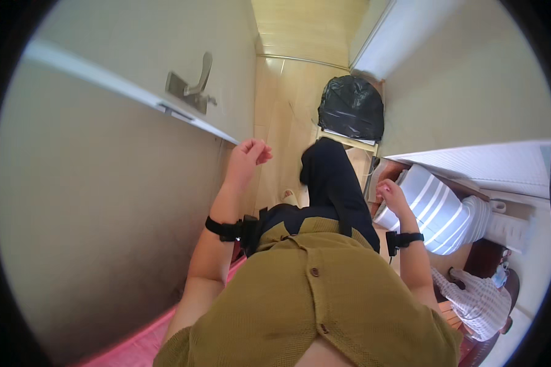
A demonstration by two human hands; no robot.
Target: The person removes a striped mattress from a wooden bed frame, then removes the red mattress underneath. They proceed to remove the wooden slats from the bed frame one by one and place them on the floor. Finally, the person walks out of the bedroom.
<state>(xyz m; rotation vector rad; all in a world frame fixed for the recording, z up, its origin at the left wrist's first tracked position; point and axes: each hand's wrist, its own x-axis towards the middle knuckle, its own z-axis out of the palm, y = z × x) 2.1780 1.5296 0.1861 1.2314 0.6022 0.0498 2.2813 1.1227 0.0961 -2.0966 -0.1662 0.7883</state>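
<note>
My left hand [248, 158] hangs beside the edge of an open door [226, 58], its fingers loosely curled with nothing visible in them. A metal lever handle [203, 76] is fixed on that door, beyond the hand. On the right, my right hand [393, 196] is held near a grey-and-white striped cloth [431, 211], its fingers curled in and no object showing. Whether this hand touches the cloth I cannot tell. One of my legs [329, 168] in dark trousers is stepping forward between the hands.
A black plastic bag [352, 107] covers a light-framed piece of furniture ahead on the right. Pale wooden flooring [275, 98] runs through the doorway. At the lower right a person in a checked shirt [477, 300] sits. Pink fabric [134, 345] lies at the lower left.
</note>
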